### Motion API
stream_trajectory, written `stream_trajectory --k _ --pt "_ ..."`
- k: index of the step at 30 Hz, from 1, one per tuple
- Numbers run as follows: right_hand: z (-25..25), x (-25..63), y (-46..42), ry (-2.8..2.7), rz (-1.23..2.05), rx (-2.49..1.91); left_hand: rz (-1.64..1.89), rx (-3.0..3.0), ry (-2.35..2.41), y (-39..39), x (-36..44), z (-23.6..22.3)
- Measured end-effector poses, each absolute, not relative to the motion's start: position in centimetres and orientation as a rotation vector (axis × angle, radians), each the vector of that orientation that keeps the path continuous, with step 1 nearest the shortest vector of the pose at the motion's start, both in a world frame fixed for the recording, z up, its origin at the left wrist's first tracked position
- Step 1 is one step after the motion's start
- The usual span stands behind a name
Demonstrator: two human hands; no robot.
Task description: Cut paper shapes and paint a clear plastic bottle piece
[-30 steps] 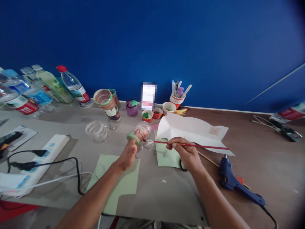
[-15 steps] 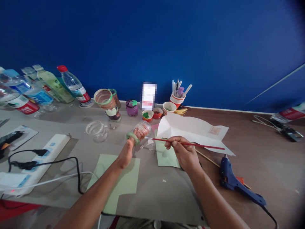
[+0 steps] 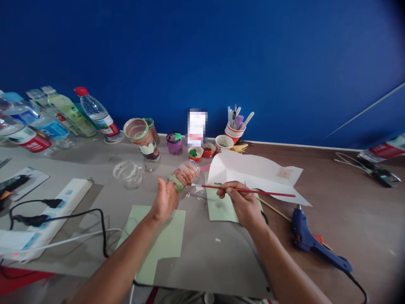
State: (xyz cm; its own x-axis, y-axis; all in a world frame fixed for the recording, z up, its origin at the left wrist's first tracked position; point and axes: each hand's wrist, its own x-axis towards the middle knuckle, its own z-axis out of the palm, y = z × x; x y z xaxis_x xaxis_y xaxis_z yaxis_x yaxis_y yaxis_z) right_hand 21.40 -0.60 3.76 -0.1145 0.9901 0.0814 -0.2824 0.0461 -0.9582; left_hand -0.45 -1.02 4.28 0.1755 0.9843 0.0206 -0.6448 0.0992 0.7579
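Observation:
A clear cut-off plastic bottle (image 3: pixel 189 169) with a green-painted rim and reddish-brown paint on its side is tilted above the table. My left hand (image 3: pixel 166 198) holds it with the fingers reaching inside, while the thumb sticks up away from it. In my right hand (image 3: pixel 242 202) is a thin red paintbrush (image 3: pixel 268 193), pinched between thumb and fingers. Its bristles are at the bottle's painted side, close to the green rim. Small paper cups of green paint (image 3: pixel 195 154) and reddish-brown paint (image 3: pixel 208 150) stand just behind the bottle.
Painted containers (image 3: pixel 141 137), a purple cup (image 3: pixel 174 143) and plastic bottles (image 3: pixel 98 114) line the back. A power strip (image 3: pixel 60 215) lies left, a blue glue gun (image 3: pixel 311 242) right. White paper (image 3: pixel 256 171) and green sheets (image 3: pixel 169 232) lie on the table. A clear plastic piece (image 3: pixel 128 174) sits left of the hands.
My left thumb has lifted off the bottle and swung up to the left. The bottle has turned slightly, showing more painted side. The brush has shifted a little to the left.

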Motion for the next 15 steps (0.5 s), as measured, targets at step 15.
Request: stream_trajectory --k 15 --pt "3.9 21.4 -1.1 -1.256 1.263 -0.742 1.282 0.612 0.663 -1.2 -1.2 4.8"
